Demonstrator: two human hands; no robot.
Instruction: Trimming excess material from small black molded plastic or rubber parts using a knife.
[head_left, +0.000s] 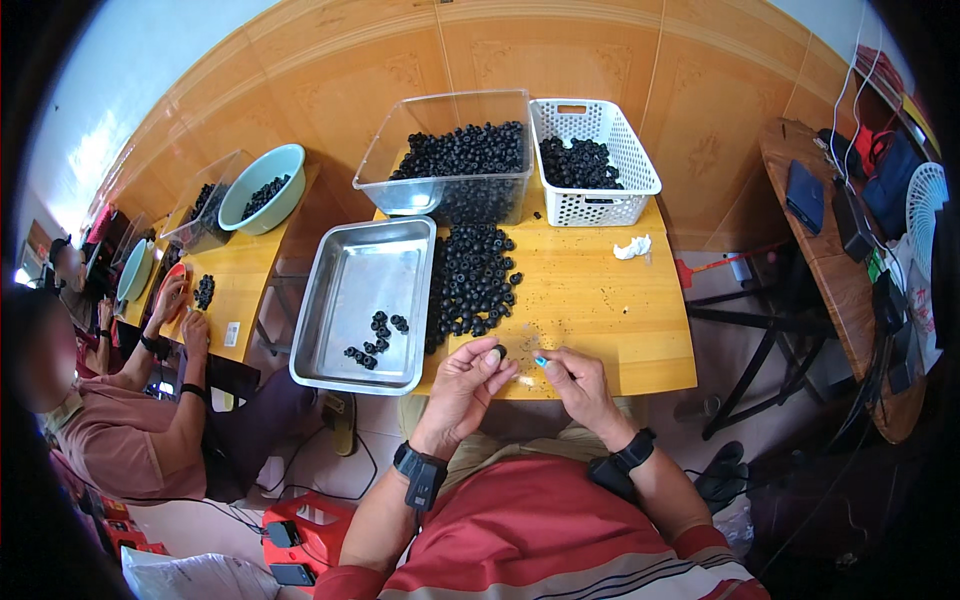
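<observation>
Near the table's front edge my left hand (465,385) pinches a small round black part (500,351) between thumb and fingertips. Just right of it, my right hand (582,388) is closed around a small tool with a light-blue end (541,361), its tip pointing toward the black part. Most of the tool is hidden in the fingers. A pile of black ring-shaped parts (478,280) lies on the wooden table beyond my left hand. Left of the pile, a shallow metal tray (365,275) holds several of these parts in its near half.
A clear plastic bin (440,185) and a white perforated basket (600,208), both with black parts, stand at the table's back. Crumpled white tissue (632,248) and dark crumbs lie on the right. Another person (140,430) works at the left table; a brown side table (820,260) stands right.
</observation>
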